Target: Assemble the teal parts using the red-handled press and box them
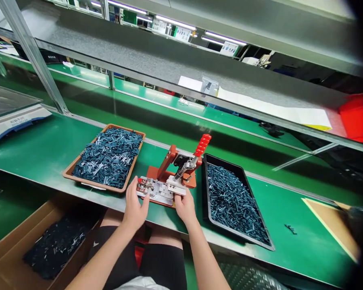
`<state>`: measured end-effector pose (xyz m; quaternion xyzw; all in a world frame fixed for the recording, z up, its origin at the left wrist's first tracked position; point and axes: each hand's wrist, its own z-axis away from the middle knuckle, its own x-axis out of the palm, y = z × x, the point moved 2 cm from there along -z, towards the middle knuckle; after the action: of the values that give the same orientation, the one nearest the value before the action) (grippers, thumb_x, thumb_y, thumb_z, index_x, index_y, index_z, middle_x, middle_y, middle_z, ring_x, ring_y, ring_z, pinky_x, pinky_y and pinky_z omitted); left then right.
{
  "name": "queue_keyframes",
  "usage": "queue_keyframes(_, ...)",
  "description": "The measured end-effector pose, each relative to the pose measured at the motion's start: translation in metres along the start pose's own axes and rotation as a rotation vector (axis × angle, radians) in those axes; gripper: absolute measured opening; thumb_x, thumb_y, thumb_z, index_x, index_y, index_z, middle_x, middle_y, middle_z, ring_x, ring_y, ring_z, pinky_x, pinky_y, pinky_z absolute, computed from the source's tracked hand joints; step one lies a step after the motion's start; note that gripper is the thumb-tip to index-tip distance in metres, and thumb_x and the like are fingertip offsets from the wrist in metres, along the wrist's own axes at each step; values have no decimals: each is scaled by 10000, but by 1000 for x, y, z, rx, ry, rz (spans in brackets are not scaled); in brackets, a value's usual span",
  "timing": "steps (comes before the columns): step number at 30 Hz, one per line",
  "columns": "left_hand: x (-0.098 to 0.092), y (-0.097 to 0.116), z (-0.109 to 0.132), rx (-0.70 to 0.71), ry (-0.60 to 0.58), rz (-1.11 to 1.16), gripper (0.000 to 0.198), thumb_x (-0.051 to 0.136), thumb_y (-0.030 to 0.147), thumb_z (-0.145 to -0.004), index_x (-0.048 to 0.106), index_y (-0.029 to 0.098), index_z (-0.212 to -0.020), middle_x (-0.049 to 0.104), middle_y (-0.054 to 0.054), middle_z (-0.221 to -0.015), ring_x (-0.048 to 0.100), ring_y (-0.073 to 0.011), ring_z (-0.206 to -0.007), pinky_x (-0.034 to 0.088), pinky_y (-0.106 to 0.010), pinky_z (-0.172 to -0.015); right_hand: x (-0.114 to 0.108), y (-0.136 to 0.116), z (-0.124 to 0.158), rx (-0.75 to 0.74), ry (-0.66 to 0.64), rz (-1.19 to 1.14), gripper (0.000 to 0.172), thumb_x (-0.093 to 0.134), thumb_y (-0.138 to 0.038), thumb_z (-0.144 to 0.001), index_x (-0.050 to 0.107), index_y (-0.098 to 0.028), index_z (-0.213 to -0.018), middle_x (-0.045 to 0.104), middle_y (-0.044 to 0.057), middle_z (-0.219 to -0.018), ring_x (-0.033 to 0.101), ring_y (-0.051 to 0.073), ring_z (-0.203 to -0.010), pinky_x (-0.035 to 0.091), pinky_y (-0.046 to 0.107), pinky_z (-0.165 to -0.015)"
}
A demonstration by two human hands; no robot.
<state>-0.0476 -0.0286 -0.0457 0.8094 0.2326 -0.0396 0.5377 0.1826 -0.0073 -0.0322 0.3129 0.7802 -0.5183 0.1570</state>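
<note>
A bench jig (156, 191) with a red-brown base and a metal plate sits on the green bench, between the trays. A toggle clamp with a red ribbed handle (202, 145) stands raised at its back. My left hand (135, 207) lies against the plate's left end, close to a small clamp with a red tip (143, 184). My right hand (184, 206) holds the front of the jig's white block (177, 187). To the left, an orange-brown tray (93, 183) is heaped with dark flat parts. A black tray (222, 163) on the right is full of dark slender parts.
A weighing scale (12, 121) stands at the far left. Below the bench, a cardboard box (18, 237) holds dark parts. One dark part (290, 228) lies to the right of the black tray, near a tan board (329, 225). Metal shelving (139, 52) runs overhead.
</note>
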Motion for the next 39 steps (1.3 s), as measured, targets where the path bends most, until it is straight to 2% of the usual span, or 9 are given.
queue_keyframes(3, -22, 7, 63, 16, -121, 46, 572, 555, 321, -975, 407, 313, -1528, 534, -153, -1492, 536, -319, -1389, 465, -582, -1150, -7, -10, 29, 50, -10, -20, 194, 509, -328, -991, 681, -244, -1021, 727, 79, -918, 696, 261, -812, 579, 376, -752)
queue_keyframes(7, -38, 5, 124, -363, -415, 312, 472, 475, 424, -1023, 452, 306, -1480, 684, -95, -1117, 704, -213, -867, 611, -432, -855, 6, -41, 79, 51, -215, -215, 87, 585, -334, -975, 657, -293, -1003, 706, 61, -917, 689, 252, -760, 580, 351, -640)
queue_keyframes(11, -40, 3, 135, -576, -437, 347, 456, 445, 552, -1024, 577, 227, -1314, 648, -29, -830, 613, -168, -701, 514, -314, -668, 31, -79, 113, 0, -575, -384, 125, 538, -287, -1001, 662, -288, -982, 685, 48, -908, 672, 216, -722, 579, 325, -625)
queue_keyframes(16, -47, -1, 118, -649, -318, 362, 492, 477, 665, -970, 614, 193, -945, 560, 19, -622, 527, -137, -567, 422, -265, -579, 31, -84, 111, 11, -630, -326, 188, 525, -306, -1020, 658, -257, -1144, 735, 55, -951, 699, 207, -757, 606, 329, -693)
queue_keyframes(22, -159, -83, 89, -668, 84, -144, 489, 531, 678, -894, 598, 195, -905, 611, -9, -649, 616, -189, -644, 497, -301, -673, -85, -22, 63, -63, -118, 99, 217, 565, -418, -993, 715, -263, -969, 758, 80, -923, 728, 259, -803, 598, 384, -743)
queue_keyframes(24, -205, -115, 80, -758, -24, -401, 425, 538, 602, -885, 623, 191, -953, 673, -47, -716, 683, -243, -732, 525, -340, -722, -131, 12, 46, 82, 95, 327, 298, 554, -487, -975, 722, -243, -999, 748, 118, -900, 715, 285, -781, 574, 434, -743)
queue_keyframes(27, -246, -130, 64, -829, -285, -792, 403, 594, 449, -859, 644, 164, -1140, 752, -134, -967, 729, -328, -965, 544, -413, -846, -167, 64, 27, 274, -80, 469, 308, 594, -477, -919, 726, -211, -1004, 742, 167, -856, 698, 285, -707, 537, 438, -664)
queue_keyframes(35, -165, -13, -50, 30, -178, -716, 370, 464, 455, -994, 670, 197, -1162, 720, -114, -1165, 663, -264, -1125, 477, -402, -1074, -154, 112, 11, 276, -349, 623, 190, 628, -316, -749, 761, -234, -855, 756, 125, -898, 704, 331, -817, 519, 450, -778)
queue_keyframes(39, -125, -10, -102, -38, -313, -817, 361, 557, 473, -903, 698, 177, -1054, 748, -129, -1039, 687, -326, -1030, 530, -455, -961, -154, 90, 16, 275, -273, 487, 167, 572, -319, -767, 716, -236, -754, 734, 101, -844, 677, 286, -811, 502, 403, -785)
